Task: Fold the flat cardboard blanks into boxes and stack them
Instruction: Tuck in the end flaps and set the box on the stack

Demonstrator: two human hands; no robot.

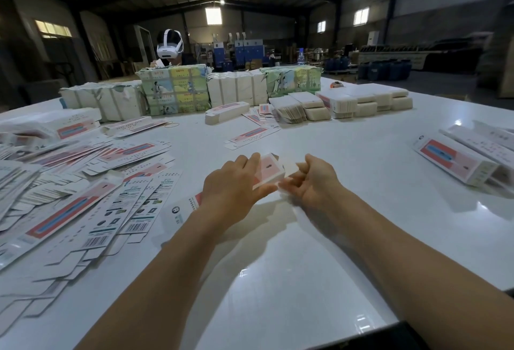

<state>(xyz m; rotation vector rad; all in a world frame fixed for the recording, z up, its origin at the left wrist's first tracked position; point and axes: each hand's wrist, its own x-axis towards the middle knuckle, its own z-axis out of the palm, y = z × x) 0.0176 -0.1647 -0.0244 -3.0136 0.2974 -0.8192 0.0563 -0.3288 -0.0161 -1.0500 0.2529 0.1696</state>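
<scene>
The person's left hand (232,183) grips the body of a half-formed pink carton (269,172) held above the white table (319,252), while the right hand (311,183) pinches its end flap (thin, light card, probably easily creased, best held by the edges).

Held box (269,169) pink-white; table (361,160) white; blanks (83,205) pink-blue-white.

Left hand (228,185) and right hand (314,183) grip a half-folded pink box (268,170) above the white table (306,252)
</scene>
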